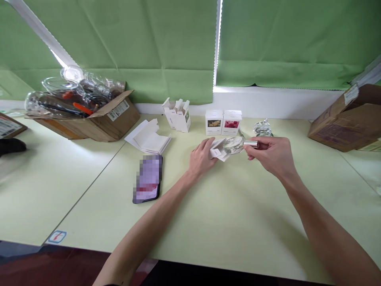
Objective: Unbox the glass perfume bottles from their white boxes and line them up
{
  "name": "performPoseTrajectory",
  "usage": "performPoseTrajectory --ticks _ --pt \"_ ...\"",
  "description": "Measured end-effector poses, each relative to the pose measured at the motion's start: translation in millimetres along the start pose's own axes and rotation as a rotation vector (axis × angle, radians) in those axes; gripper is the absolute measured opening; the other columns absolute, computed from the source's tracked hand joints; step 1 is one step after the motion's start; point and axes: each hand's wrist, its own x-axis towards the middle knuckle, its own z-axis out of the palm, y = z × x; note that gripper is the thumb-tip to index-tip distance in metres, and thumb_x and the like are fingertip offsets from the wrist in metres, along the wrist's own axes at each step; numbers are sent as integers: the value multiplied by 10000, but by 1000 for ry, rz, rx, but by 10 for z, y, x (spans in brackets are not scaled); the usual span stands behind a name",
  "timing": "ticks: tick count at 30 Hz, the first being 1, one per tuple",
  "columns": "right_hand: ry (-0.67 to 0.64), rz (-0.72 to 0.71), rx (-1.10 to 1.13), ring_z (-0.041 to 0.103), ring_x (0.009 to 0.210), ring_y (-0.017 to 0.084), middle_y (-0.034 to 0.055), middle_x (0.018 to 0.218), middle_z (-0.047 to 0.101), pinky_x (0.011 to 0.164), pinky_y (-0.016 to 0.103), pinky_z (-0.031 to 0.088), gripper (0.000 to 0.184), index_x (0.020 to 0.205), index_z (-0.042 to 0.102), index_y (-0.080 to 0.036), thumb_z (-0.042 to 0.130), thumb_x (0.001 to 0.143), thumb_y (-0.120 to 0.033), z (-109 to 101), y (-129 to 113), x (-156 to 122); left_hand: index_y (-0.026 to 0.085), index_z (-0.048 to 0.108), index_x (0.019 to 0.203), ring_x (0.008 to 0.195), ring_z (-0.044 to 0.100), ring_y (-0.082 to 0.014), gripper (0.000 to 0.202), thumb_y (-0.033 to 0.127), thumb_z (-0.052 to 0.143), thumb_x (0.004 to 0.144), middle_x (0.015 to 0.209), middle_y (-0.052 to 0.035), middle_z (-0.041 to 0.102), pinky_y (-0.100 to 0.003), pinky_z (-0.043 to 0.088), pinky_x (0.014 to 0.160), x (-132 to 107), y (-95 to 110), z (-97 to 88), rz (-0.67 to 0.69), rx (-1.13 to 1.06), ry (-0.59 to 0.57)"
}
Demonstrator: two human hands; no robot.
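My right hand (pixel 272 155) pinches the silver cap of a round clear glass bottle (pixel 234 145), holding it sideways just above the table. My left hand (pixel 202 157) grips a small white folded carton (pixel 218 151), whose open end meets the bottle's glass body. Both hands are closed on what they hold, over the middle of the pale table (pixel 232 214).
Behind the hands stand two white printed boxes (pixel 223 122) and another clear glass bottle (pixel 262 128). Open white cartons (pixel 177 115) and flat carton blanks (pixel 149 138) lie to the left, a phone (pixel 148 178) nearer me. Cardboard boxes sit far left (pixel 98 119) and far right (pixel 345 119).
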Motion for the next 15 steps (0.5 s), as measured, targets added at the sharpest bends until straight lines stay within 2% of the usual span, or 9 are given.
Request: performPoseTrajectory --ticks 3,6,11,15 --pt "11 -19 13 625 497 173 6 511 652 479 263 474 195 723 764 -159 731 674 -344 36 13 0 236 471 1415 1190 638 -241 612 353 658 844 1407 -98 584 -288 544 863 -4 69 -41 105 -11 61" --pt "23 -7 17 611 490 164 7 506 652 468 256 453 188 716 761 -158 736 668 -338 50 8 2 250 530 1351 1138 666 -216 453 334 589 910 1325 -80 648 -267 539 829 -1 120 -68 155 -4 78" --pt "55 23 38 592 493 154 17 543 677 423 243 407 154 700 748 -175 735 680 -327 -70 -75 -4 246 565 1292 1002 700 -199 438 265 629 859 1269 -53 682 -251 517 689 59 74 -118 71 -40 87" --pt "70 34 60 593 492 153 17 543 673 404 237 385 138 693 741 -178 745 677 -315 -142 -101 -1 243 564 1257 948 691 -189 376 279 619 888 1238 -51 682 -261 508 695 138 -10 -180 -30 -113 152"
